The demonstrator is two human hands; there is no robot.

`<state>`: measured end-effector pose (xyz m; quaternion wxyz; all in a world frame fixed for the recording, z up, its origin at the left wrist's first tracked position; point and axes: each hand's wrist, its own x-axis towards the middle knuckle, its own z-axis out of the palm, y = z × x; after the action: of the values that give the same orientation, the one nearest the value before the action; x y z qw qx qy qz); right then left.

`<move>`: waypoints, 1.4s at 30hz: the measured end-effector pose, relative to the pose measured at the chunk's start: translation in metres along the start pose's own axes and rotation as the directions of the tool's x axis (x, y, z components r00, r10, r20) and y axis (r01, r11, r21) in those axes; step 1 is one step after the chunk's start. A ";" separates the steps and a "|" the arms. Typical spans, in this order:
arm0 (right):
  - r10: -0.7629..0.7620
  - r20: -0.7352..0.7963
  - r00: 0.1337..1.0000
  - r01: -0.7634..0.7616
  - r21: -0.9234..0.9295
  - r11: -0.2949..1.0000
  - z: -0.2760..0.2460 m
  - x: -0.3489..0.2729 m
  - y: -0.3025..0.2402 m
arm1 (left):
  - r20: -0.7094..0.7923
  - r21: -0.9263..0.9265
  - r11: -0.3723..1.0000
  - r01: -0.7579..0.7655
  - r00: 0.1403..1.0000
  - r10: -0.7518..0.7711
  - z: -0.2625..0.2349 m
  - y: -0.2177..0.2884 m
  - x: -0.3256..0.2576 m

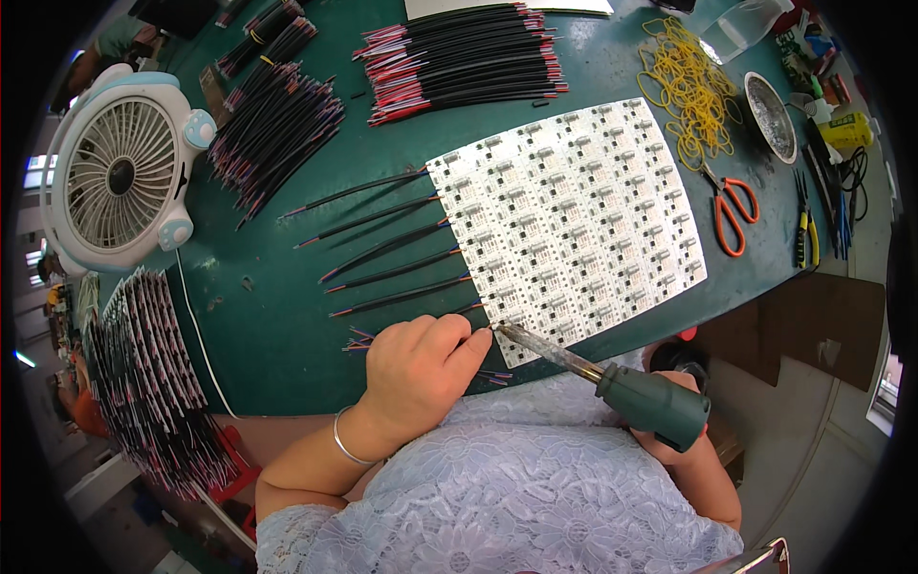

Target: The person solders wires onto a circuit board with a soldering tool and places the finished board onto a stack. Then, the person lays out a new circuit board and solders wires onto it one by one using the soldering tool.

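Note:
A sheet of white circuit boards (564,206) with small dark and metallic parts lies on the green table. Several black cables (392,232) with coloured wire ends run left from its left edge. My left hand (418,368) is closed at the sheet's lower left edge, thumb and finger pinching what looks like a black cable, mostly hidden by the hand. Wire ends (359,340) poke out beside it. In my right hand (669,426) is a soldering iron (650,404) with a green handle. Its tip meets the board edge right by my left fingertips.
Black cable bundles (464,59) lie at the back, with more (277,139) at back left. A fan (120,177) stands left, above hanging cables (153,373). On the right are yellow bands (684,86), a metal bowl (770,117), orange-handled scissors (734,212) and cutters (806,225).

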<state>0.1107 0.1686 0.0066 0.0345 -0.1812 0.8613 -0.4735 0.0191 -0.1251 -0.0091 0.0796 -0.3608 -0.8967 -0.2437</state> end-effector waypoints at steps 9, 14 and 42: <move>0.045 0.050 0.998 -0.040 -0.106 0.994 -0.005 0.001 -0.005 | 0.017 0.026 0.999 -0.029 0.999 0.029 -0.001 0.001 0.001; -0.072 -0.036 0.997 0.070 -0.048 0.996 -0.010 -0.003 -0.003 | 0.027 0.052 0.998 -0.039 0.999 0.037 -0.003 0.003 0.001; 0.037 -0.078 0.996 -0.030 0.091 0.995 -0.003 -0.013 -0.014 | -0.019 -0.209 0.970 0.121 0.992 -0.128 0.011 0.010 -0.017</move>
<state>0.1264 0.1685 0.0181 0.0163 -0.1462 0.8427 -0.5180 0.0393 -0.1238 -0.0205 0.0407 -0.3062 -0.8859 -0.3461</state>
